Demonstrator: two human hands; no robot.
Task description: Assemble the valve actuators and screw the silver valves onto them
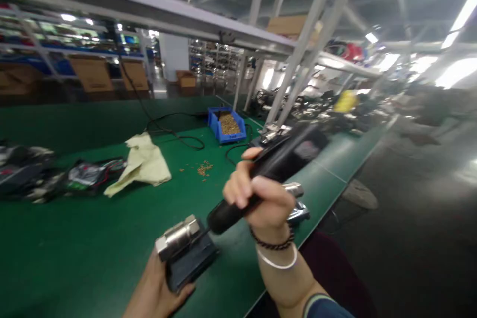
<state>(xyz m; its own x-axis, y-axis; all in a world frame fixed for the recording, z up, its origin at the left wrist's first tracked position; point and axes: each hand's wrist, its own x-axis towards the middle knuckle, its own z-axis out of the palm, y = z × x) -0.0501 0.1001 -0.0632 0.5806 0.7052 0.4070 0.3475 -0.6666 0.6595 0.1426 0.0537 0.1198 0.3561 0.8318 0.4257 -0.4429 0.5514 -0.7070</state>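
My right hand (261,196) is wrapped around a black electric screwdriver (290,154), tilted so its nose points down and left. In my left hand (156,283), low in the picture, is a part made of a black boxy housing (194,263) with a silver metal cylinder and hex ends, like a valve. The thin bit of the screwdriver meets the housing beside the silver cylinder; whether it sits on a screw I cannot make out. Behind my right wrist, partly hidden, lies a similar silver and black part (298,212).
A blue bin (227,137) of small brass-coloured pieces stands on the green bench (93,238). Several loose pieces (204,168) lie before it. A pale yellow cloth (143,164), bagged parts (87,174) and a black cable (186,137) lie further left. Metal posts (298,74) carry an overhead shelf.
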